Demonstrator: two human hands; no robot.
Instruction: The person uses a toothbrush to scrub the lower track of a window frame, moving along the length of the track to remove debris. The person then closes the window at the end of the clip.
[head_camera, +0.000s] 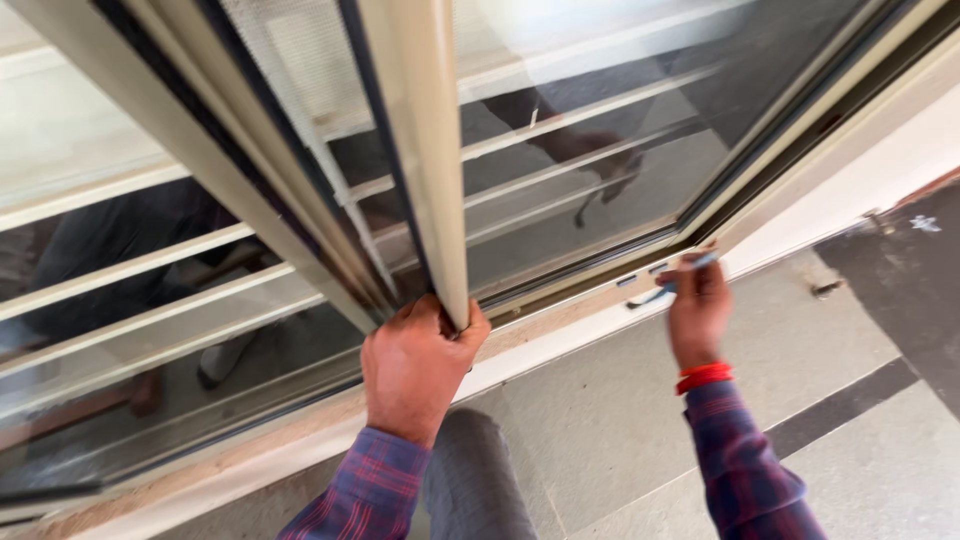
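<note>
We grip the beige sash stile (425, 180) at its foot with our left hand (415, 365), fist closed round it; our right hand (697, 305) pinches a small blue-handled tool (668, 288) at the bottom track (560, 300), mid-adjustment, which calls for steadiness.

**Glass, bars and a pale stone floor**

A large sliding window (600, 130) with cream metal frames fills the upper view — its panes mirror dim shapes and let bright daylight through. Beyond the glass run pale horizontal bars (140, 300). Below lies a white sill (560, 345), then a floor (620, 440) of grey stone tiles crossed by a darker strip (850, 400) toward the right edge.
</note>
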